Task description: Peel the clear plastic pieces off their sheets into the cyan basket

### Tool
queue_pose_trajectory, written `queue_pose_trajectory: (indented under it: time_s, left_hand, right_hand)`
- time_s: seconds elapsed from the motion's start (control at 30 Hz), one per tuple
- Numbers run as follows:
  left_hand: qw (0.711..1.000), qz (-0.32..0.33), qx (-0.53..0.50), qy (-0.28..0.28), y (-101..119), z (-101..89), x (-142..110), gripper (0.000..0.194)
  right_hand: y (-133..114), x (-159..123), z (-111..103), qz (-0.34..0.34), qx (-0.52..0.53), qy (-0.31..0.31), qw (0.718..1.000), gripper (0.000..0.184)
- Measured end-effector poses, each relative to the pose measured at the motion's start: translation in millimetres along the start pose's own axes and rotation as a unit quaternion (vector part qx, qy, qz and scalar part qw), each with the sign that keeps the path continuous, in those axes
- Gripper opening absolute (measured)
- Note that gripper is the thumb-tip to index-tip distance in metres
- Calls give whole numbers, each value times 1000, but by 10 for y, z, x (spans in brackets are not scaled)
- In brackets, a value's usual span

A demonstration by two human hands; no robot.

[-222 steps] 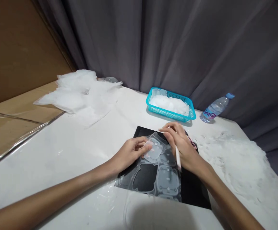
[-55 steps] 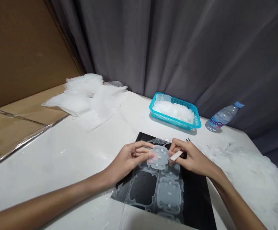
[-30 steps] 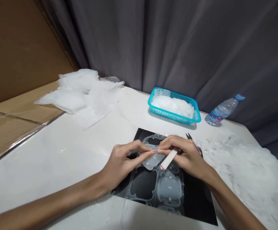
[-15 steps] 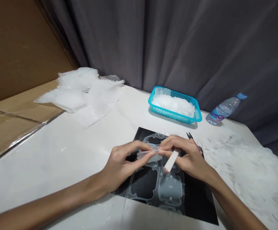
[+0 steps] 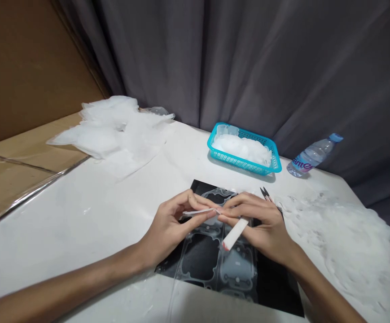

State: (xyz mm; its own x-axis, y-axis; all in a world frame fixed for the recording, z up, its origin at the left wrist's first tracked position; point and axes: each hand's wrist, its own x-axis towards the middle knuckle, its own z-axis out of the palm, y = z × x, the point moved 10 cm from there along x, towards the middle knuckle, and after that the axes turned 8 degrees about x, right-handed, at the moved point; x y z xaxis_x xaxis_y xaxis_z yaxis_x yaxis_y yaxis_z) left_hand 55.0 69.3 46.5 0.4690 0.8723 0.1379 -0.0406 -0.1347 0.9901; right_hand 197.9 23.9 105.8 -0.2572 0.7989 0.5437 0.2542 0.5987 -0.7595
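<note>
Over the near black mat [image 5: 275, 278], my left hand [image 5: 173, 220] and right hand [image 5: 261, 220] pinch a translucent piece [image 5: 197, 211], which might tear if the right, also gripping a white stick [image 5: 235, 233], twists sharply.

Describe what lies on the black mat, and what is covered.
On the black mat lies a clear sheet with a dark gap and pale translucent panels. The left hand and right hand hide part of it.
</note>
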Motion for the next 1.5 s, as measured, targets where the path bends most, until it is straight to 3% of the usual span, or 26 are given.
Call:
queue_pose_trajectory:
  time_s: [0.17, 0.4, 0.7, 0.93, 1.17, 1.3, 1.5]
  left_hand:
    - [998, 17, 45, 31, -24, -72, -31, 13]
    - [997, 26, 72, 22, -41, -39, -115, 8]
    - [997, -38, 35, 48, -98, -30, -130, 15]
    - [997, -74, -4, 29, -162, 40, -115, 17]
    - [990, -126, -12, -56, -286, 259, -194, 27]
    - [989, -110, -4, -94, -257, 347, -261, 25]
    - [994, -45, 49, -87, -119, 289, -219, 21]
  right_hand:
    - [-138, -59, 71, -35, -81, -14, 996, 19]
    - [-38, -116, 95, 4, -9, 22, 1000, 15]
    - [-75, -177, 142, -23, -43, 33, 998, 20]
    - [-175, -196, 164, -71, -92, 67, 991, 22]
    - [-224, -233, 192, -89, -121, 85, 985, 17]
    - [-228, -270, 248, -97, -126, 83, 984, 18]
    - [-131, -281, 255, -66, -100, 67, 991, 21]
